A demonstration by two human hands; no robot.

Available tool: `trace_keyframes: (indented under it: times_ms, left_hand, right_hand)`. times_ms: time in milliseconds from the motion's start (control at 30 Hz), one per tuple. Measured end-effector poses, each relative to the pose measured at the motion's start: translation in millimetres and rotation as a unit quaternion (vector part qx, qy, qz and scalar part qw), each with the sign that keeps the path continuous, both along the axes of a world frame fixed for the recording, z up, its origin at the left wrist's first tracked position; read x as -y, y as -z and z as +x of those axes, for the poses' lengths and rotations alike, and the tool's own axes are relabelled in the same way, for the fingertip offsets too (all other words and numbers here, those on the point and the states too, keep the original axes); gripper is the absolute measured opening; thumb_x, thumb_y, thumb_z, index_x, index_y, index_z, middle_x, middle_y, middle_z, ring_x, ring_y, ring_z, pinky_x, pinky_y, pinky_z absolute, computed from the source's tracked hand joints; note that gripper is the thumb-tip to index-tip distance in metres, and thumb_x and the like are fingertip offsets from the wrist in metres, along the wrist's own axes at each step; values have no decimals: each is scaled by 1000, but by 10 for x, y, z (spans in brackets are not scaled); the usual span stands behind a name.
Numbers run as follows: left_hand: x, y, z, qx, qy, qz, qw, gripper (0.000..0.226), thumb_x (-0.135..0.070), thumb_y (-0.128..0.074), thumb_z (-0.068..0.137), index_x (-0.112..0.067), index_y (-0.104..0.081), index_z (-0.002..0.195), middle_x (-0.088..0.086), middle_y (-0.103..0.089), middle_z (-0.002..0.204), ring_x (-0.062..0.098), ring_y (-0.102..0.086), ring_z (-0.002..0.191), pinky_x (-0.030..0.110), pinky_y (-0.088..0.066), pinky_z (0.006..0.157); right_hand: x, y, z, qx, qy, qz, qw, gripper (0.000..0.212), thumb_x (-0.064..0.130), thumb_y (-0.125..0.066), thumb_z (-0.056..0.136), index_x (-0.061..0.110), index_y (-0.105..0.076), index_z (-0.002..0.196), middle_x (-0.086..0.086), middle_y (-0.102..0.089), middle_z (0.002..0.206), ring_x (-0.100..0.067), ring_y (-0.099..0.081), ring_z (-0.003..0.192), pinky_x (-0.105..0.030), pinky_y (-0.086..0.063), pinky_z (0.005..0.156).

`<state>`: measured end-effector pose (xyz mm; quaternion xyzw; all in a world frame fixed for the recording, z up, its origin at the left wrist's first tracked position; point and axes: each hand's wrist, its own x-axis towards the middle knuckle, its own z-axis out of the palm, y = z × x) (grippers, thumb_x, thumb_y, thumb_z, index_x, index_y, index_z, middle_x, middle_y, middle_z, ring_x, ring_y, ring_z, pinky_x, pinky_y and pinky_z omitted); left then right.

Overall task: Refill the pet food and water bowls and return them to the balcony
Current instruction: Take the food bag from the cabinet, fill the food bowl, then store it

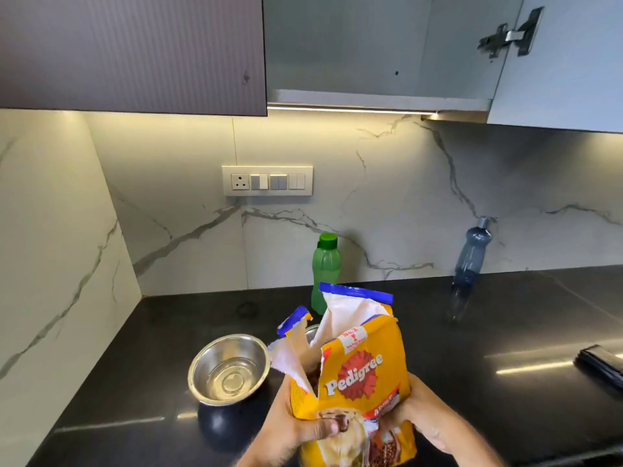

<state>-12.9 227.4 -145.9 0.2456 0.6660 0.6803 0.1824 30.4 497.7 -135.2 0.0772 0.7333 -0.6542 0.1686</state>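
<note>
A torn-open yellow Pedigree food bag [357, 375] is held upright over the black counter [141, 382]. My left hand [300, 429] grips its left side, thumb across the front. My right hand [424, 412] holds its right side from behind. Brown kibble shows inside the tear. An empty steel bowl [229, 369] sits on the counter left of the bag. The rim of a second steel bowl [312, 332] peeks out behind the bag's torn flap; most of it is hidden.
A green bottle [325, 271] stands behind the bag by the marble wall. A grey-blue bottle [472, 254] stands further right. A dark folded object [603, 365] lies at the right edge. An upper cabinet door [556, 62] hangs open overhead.
</note>
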Motion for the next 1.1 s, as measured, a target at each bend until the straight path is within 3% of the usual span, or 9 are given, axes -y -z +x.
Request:
trace_keyframes:
  times_ms: [200,333,467,567,667,733,867,967,1100]
  left_hand:
    - [-145,210,-3,110,42,116,986,81,9,-76,82,-13,-39,150,29,-50,144,50,-49,131,66,-37,109]
    - [-242,92,81,143,-53,106,983,90,-8,-92,62,-10,-50,142,22,-63,133,46,-59,123,63,-44,104]
    - [-330,65,228,141,-159,126,969,93,-16,-93,51,-16,-56,136,13,-70,125,38,-66,114,60,-51,97]
    - [-350,86,333,124,-219,108,962,79,-16,-89,59,-27,-59,131,6,-73,120,33,-70,109,58,-54,94]
    - [-392,31,455,115,-288,63,949,66,-27,-87,57,-41,-61,116,-4,-76,108,24,-72,101,56,-55,92]
    - [-443,-40,522,106,-314,58,942,60,-29,-86,58,-45,-61,110,-9,-76,103,18,-73,96,54,-56,91]
    - [-584,-246,663,93,-356,52,928,64,-41,-86,54,-58,-50,104,-16,-69,103,11,-68,94,41,-54,87]
    - [-676,-401,781,90,-364,31,927,62,-40,-89,59,-50,-45,102,-16,-64,102,9,-64,91,37,-50,81]
    - [-793,-591,918,95,-345,11,934,71,-43,-86,54,-33,-43,110,-4,-63,106,18,-65,96,46,-55,90]
  right_hand:
    - [-137,-5,-73,38,-11,-27,999,92,-2,-88,58,23,-54,140,-14,-73,126,-34,-70,116,-52,-55,99]
    - [-99,10,-17,-9,42,20,999,95,19,-92,56,34,-47,138,-2,-75,120,-25,-72,112,-54,-55,101]
    - [76,94,133,-99,110,103,984,95,45,-91,68,56,-35,144,21,-59,137,-8,-63,121,-40,-53,102]
    - [187,190,261,-178,183,202,946,80,39,-84,84,58,-33,142,22,-38,141,-9,-48,130,-34,-49,103]
    - [366,174,457,-302,173,278,895,52,55,-73,86,48,-46,130,21,-48,132,-7,-53,126,-13,-45,94]
    - [524,142,564,-287,132,293,902,83,81,-68,72,42,-42,140,20,-48,134,-6,-49,129,-16,-42,99]
    - [773,90,717,-199,82,350,912,159,99,-70,34,43,13,159,16,-17,166,-21,-19,154,-49,-37,117]
    - [842,79,819,-207,78,348,911,167,90,-79,34,46,32,151,17,3,168,-25,-10,157,-53,-36,120]
    - [761,-7,891,-236,99,291,922,151,64,-90,53,42,16,158,12,-13,166,-15,-27,151,-43,-45,115]
